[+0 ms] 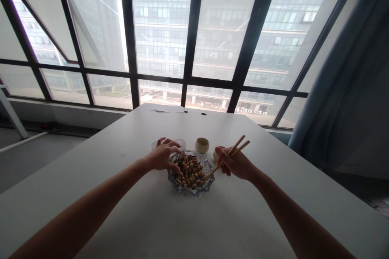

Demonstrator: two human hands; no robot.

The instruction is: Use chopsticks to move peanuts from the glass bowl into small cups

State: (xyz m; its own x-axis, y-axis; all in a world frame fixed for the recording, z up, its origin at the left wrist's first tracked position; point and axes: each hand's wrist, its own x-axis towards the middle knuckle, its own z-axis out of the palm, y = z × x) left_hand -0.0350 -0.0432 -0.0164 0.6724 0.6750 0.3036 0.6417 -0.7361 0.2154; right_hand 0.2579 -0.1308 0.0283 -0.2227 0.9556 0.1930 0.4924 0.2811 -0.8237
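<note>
- Seen from the head camera, sheets of paper [164, 109] lie at the far end of a white table [121, 206]; any print on them is too faint to read.
- A clear glass bowl [191, 191] with a scalloped, faceted rim stands on the table between the person's two hands, heaped with tan, rounded nuts [189, 172] and darker, slimmer pieces mixed in.
- The left hand [164, 154] arches over the bowl's left edge, fingers curled and spread, thumb apart from them near the nuts; whether it touches the rim cannot be told.
- The right hand [238, 165] has its fingers clamped on a pair of pale wooden chopsticks [238, 143], which slant down to the left, their tips among the nuts at the bowl's right side.
- A clear plastic container [182, 143] sits just beyond the bowl, partly hidden behind the left hand.
- Near it, a pale, round cup [202, 146] stands upright; a second cup [215, 156] is mostly covered by the right hand.
- Dark-framed windows [164, 24] face a glass-fronted building, with a blue-grey curtain [331, 68] hanging at the right.
</note>
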